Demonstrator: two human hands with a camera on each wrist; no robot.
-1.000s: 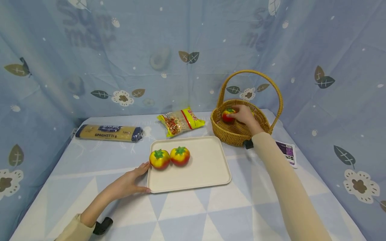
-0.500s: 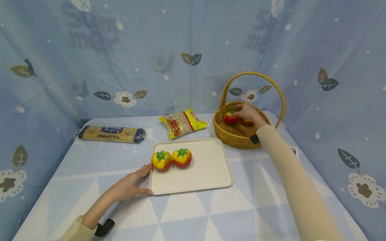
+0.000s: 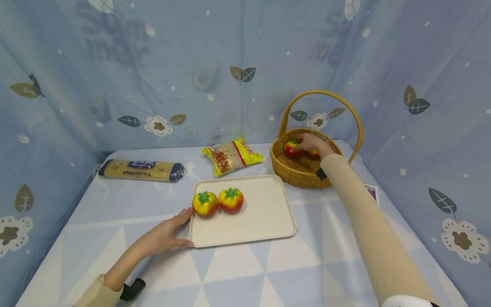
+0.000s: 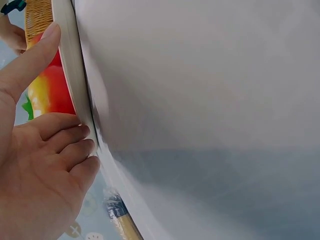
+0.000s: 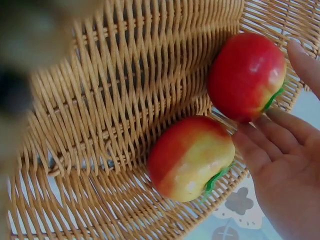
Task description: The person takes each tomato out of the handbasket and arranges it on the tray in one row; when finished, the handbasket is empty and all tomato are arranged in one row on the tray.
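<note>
At tray (image 3: 264, 209) (and basket (image 3: 295, 177)), hands (image 3: 166, 234) (image 3: 311, 143) apart

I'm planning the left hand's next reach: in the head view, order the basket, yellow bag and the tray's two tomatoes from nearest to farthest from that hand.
1. Left tomato, at the left end of the tray.
2. Right tomato, just to its right.
3. Yellow bag, behind the tray.
4. Basket, at the back right.

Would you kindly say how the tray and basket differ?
The tray is shallow and cream; the basket is deep, brown wicker. The basket has a tall arched handle; the tray has none. The left hand is at the tray, the right hand in the basket. Both hold red-and-yellow fruits.
</note>
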